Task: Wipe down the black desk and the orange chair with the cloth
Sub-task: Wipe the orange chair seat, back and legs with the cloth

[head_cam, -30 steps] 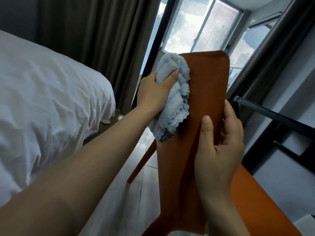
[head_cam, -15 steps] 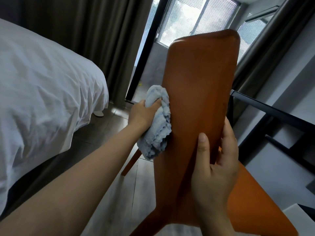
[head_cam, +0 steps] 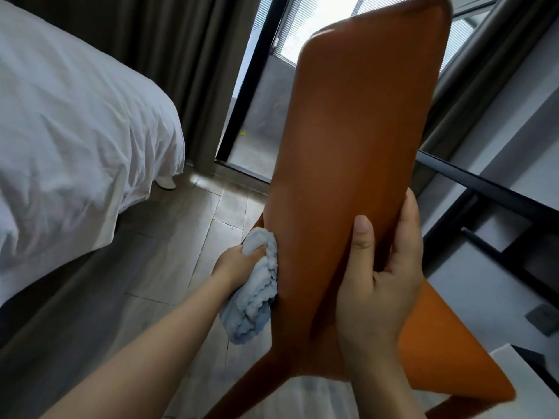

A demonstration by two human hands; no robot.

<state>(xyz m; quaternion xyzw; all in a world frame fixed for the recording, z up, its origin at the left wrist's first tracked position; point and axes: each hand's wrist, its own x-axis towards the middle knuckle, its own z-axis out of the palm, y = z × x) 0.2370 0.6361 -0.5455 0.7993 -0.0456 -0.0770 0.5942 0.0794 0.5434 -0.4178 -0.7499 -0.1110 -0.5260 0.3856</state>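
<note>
Bedroom with white bed at left, wood floor underfoot, blind-covered window beyond. Sits in the chair step: presses the pale blue cloth against the lower left edge of the orange chair's backrest with the left hand, fingers curled round the bunched fabric. Steadies the backrest with the right hand, thumb flat on the near face, the rest wrapped behind the right edge. Shows the black counter at right, apart from both hands. Probably calls next for sweeping the broad face and the seat, with firm pressure and a bracing right hand.
</note>
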